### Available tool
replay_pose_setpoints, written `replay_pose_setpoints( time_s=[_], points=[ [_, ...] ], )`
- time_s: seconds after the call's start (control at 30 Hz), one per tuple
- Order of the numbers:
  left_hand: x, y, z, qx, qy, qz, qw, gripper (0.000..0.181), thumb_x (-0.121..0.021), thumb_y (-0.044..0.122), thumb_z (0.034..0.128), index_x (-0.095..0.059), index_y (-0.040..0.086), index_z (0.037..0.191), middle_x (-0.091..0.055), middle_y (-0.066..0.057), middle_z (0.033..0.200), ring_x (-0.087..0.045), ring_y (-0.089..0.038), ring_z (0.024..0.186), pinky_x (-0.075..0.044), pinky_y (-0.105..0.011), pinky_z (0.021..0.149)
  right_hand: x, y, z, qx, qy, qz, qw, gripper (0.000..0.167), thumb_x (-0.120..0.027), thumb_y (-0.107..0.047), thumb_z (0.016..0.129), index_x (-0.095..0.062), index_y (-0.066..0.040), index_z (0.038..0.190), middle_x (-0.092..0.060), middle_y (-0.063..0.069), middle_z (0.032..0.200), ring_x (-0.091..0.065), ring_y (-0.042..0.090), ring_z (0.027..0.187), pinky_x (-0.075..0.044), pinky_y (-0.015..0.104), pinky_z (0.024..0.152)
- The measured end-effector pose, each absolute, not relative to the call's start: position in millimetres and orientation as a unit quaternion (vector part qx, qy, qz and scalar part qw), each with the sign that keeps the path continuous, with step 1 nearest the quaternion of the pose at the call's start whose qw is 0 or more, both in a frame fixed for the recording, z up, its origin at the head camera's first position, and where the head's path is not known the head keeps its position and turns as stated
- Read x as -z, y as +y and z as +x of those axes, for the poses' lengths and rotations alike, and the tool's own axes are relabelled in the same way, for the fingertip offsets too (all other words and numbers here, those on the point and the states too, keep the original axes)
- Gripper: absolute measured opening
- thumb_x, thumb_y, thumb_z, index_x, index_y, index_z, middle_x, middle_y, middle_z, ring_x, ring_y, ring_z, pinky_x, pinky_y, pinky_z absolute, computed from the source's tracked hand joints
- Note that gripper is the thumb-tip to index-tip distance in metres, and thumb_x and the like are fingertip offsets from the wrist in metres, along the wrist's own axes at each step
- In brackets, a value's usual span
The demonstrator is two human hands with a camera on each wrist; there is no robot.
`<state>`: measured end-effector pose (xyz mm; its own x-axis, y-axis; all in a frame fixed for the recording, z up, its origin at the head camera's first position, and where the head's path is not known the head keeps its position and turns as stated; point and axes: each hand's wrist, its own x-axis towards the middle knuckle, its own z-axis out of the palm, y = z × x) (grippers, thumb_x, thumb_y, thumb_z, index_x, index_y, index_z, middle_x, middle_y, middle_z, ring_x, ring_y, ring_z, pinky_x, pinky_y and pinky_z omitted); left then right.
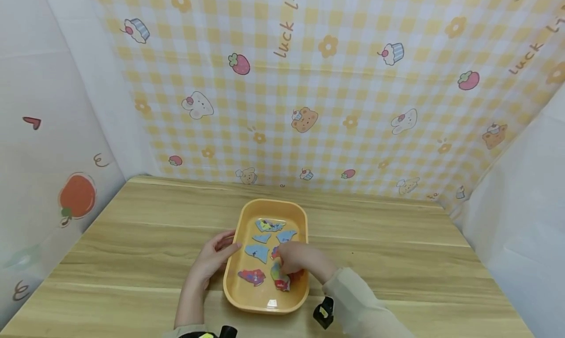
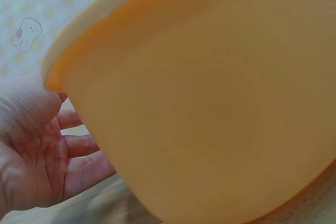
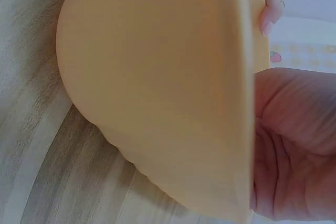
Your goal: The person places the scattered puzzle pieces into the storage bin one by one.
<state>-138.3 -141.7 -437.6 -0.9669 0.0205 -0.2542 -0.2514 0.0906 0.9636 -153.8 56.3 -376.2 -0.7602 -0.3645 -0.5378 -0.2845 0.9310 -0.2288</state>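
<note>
A yellow plastic tub [image 1: 268, 303] stands on the wooden table, with several flat, irregular coloured pieces lying inside. My left hand [image 1: 211, 258] grips the tub's left side, thumb over the rim and fingers along the outer wall. In the left wrist view those fingers [image 2: 86, 174] reach behind the wall. Inside the tub's right half, my right hand [image 1: 295, 257] is down among the pieces, beside a green, yellow and red piece [image 1: 281, 281]. Its fingertips are hidden in the head view and behind the tub wall in the right wrist view, so any hold is unclear.
Blue pieces [image 1: 257, 252] lie mid-tub, a multicoloured piece [image 1: 270, 225] at the far end and a red-purple piece [image 1: 252, 276] near the left wall. Wooden tabletop [image 1: 388, 249] surrounds the tub. A checked cloth [image 1: 282, 146] hangs behind the table.
</note>
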Motion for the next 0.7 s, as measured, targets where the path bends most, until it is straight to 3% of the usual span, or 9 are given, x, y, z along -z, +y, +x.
replay_pose_setpoints(
  time_s=[0.2,0.37,0.6,0.7],
  points=[
    [439.2,-140.5,-136.8,-0.673,0.728,-0.079,0.108,0.051,-0.062,0.023,0.0858,-0.046,0.006,0.131,-0.049,-0.022,0.13,-0.061,-0.02,0.095,-0.057,-0.034,0.071,374.9,59.7,-149.1,0.083,0.941,-0.172,0.28,0.017,-0.063,-0.011,0.083,-0.056,-0.009,0.068,-0.051,0.0,0.055,-0.046,0.01,0.043,-0.036,0.016,0.037],
    [439.4,-141.1,-137.1,-0.665,0.735,-0.076,0.107,0.052,-0.062,0.024,0.0857,-0.045,0.007,0.132,-0.049,-0.022,0.131,-0.061,-0.02,0.095,-0.056,-0.032,0.069,367.4,73.7,-151.0,0.223,0.917,-0.214,0.252,0.014,-0.055,-0.013,0.091,-0.057,-0.004,0.08,-0.057,0.005,0.061,-0.051,0.012,0.046,-0.041,0.018,0.037],
    [444.7,-149.1,-137.4,-0.677,0.725,-0.079,0.104,0.053,-0.062,0.026,0.0866,-0.044,0.008,0.133,-0.048,-0.021,0.133,-0.061,-0.018,0.097,-0.057,-0.034,0.072,370.4,108.3,-157.7,0.367,0.881,-0.253,0.158,0.017,-0.05,-0.012,0.093,-0.059,0.003,0.093,-0.059,0.01,0.065,-0.051,0.012,0.052,-0.043,0.018,0.042],
    [445.5,-157.2,-138.8,-0.709,0.694,-0.09,0.089,0.054,-0.061,0.029,0.0868,-0.043,0.008,0.133,-0.053,-0.011,0.129,-0.06,-0.011,0.096,-0.056,-0.033,0.077,374.6,128.4,-161.5,0.39,0.884,-0.227,0.118,0.018,-0.051,-0.013,0.093,-0.059,0.002,0.097,-0.059,0.011,0.068,-0.053,0.016,0.056,-0.044,0.018,0.044]
  ],
)
